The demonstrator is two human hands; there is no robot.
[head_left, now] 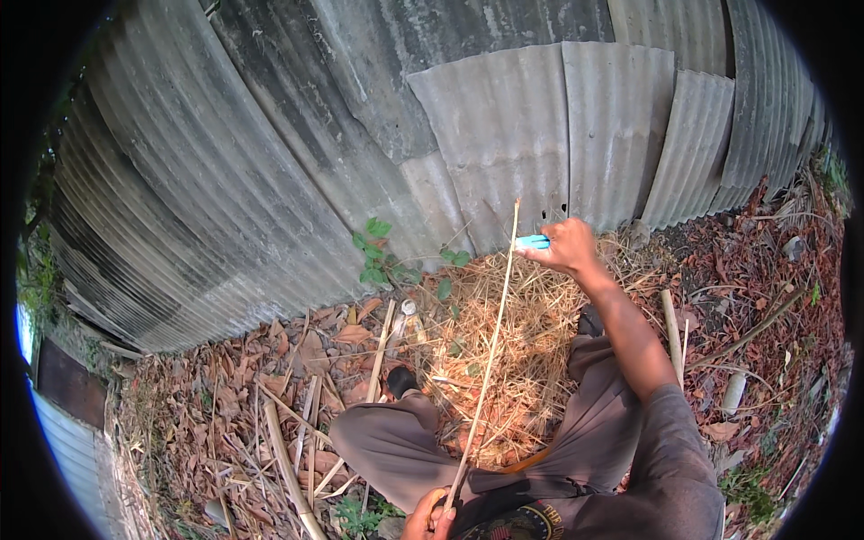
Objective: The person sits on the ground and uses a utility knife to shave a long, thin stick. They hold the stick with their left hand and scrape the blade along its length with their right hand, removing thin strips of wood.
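A long, thin, pale stick (489, 364), likely a split bamboo strip, slants up and away from my lap. My left hand (427, 520), partly cut off by the lower edge, is closed around its near end. With the arm stretched forward, my right hand (565, 247) grips a small blue-handled knife (532, 242). Its pale front end meets the stick a little below the far tip; the blade itself is too small to make out. Below the stick, between my bent legs, lies a heap of straw-coloured shavings (531, 333).
A corrugated metal fence (504, 135) rises just ahead. Dry leaves (198, 405) and several cut poles (290, 468) cover the ground at left. More poles (671, 337) and a short pale cylinder (733, 393) lie at right. A green plant (376, 252) grows by the fence.
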